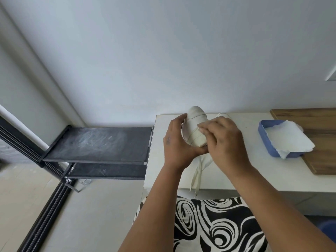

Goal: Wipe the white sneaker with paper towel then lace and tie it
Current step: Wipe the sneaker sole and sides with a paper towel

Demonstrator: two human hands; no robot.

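The white sneaker (195,126) is held up over the white table (254,171), its toe pointing away toward the wall. My left hand (179,142) grips it from the left side and underneath. My right hand (224,140) lies over its right side with curled fingers pressed against the upper; a small pale piece shows at the fingertips, but I cannot make out whether it is paper towel. Cream laces (199,170) hang from the shoe and trail over the table's front edge.
A blue tray (262,135) holding torn paper towel sheets (289,139) sits to the right, partly on a wooden board (320,122). A black shelf rack (101,144) stands left of the table. The wall is close behind the shoe. A patterned black-and-white garment (209,224) is below.
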